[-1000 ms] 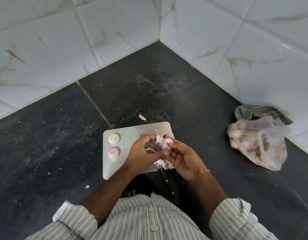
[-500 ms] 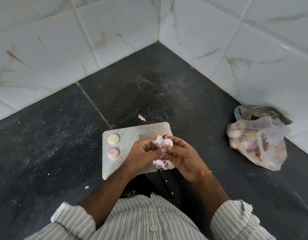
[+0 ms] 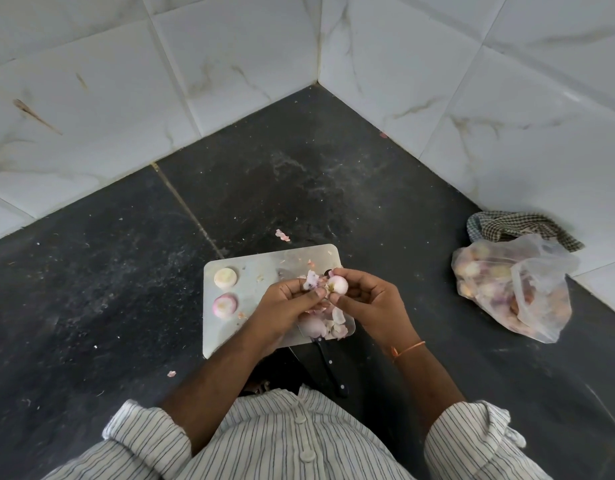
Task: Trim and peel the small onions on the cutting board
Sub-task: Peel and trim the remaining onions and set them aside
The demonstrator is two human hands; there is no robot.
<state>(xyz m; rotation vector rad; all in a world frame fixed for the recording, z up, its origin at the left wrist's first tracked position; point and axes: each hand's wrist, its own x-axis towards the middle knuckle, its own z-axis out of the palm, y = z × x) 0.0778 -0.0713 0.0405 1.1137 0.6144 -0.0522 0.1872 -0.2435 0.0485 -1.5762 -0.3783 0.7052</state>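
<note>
A pale cutting board (image 3: pixel 261 268) lies on the dark stone floor. Two peeled small onions rest on its left side, a white one (image 3: pixel 225 277) and a pinkish one (image 3: pixel 224 304). Over the board's right part my right hand (image 3: pixel 372 303) pinches a small pale-pink onion (image 3: pixel 338 284) by its fingertips. My left hand (image 3: pixel 288 303) grips a flap of skin (image 3: pixel 311 281) that still joins that onion. Loose pink peels (image 3: pixel 328 322) are heaped on the board's near right corner, under my hands. A black-handled knife (image 3: pixel 328 370) lies off the board's near edge.
A clear plastic bag (image 3: pixel 513 289) full of small onions sits on the floor at the right, against a checked cloth (image 3: pixel 520 226). White tiled walls meet in a corner ahead. Stray peel scraps (image 3: pixel 282 235) lie on the floor beyond and left of the board.
The onion has been turned and lifted toward the board's far edge, now more exposed in my right fingertips. My left hand has pulled a piece of skin to the left.
</note>
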